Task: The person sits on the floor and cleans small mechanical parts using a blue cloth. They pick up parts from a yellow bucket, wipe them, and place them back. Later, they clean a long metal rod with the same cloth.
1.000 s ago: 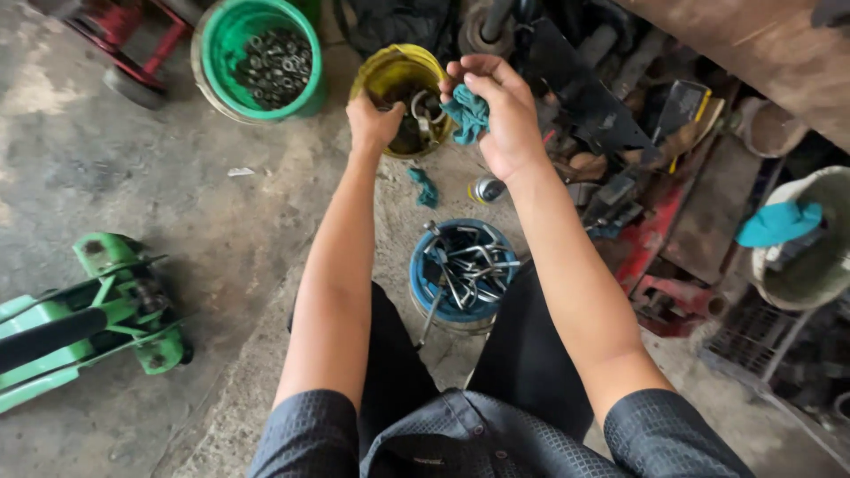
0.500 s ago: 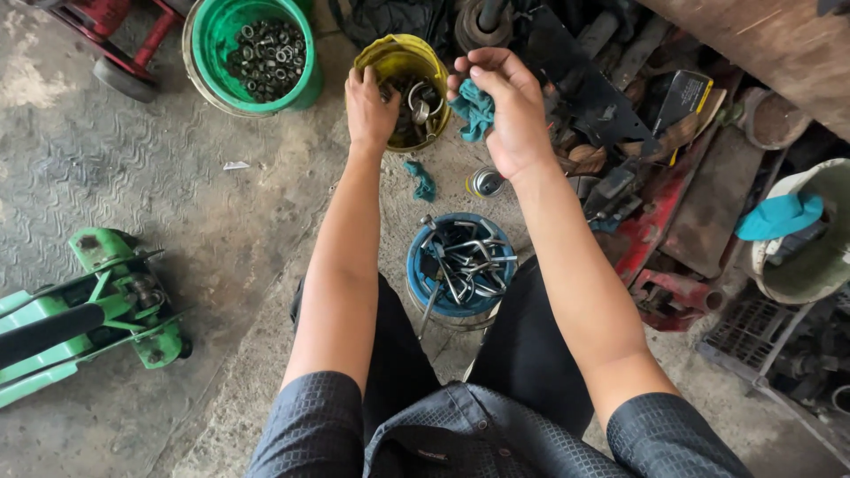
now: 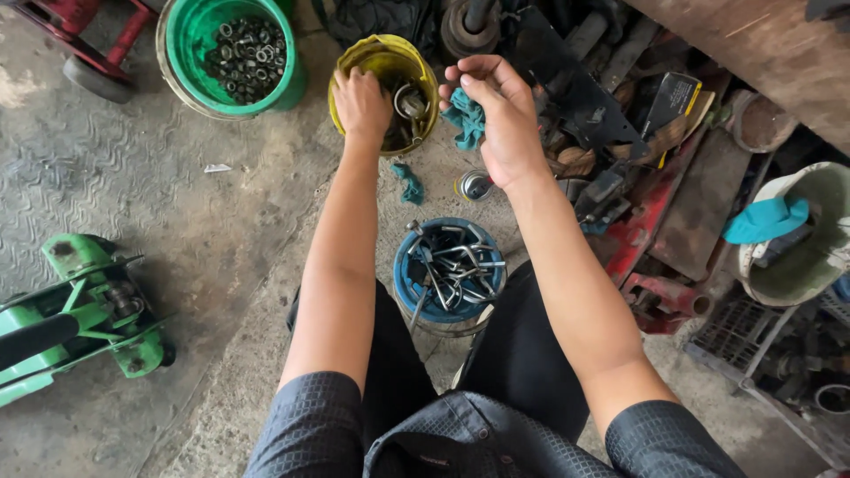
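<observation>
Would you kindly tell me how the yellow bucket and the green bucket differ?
The yellow bucket is narrower; the green bucket is wider. The left hand reaches into the yellow bucket, while no hand touches the green bucket. The green bucket holds many small metal rings or nuts; the yellow bucket shows fewer, larger metal pieces. Both stand open on the floor.

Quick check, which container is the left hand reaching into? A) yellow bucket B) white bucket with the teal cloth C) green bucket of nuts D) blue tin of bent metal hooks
A: the left hand is inside the rim of the yellow bucket, among metal rings, while the right hand holds a teal rag beside it.
</observation>
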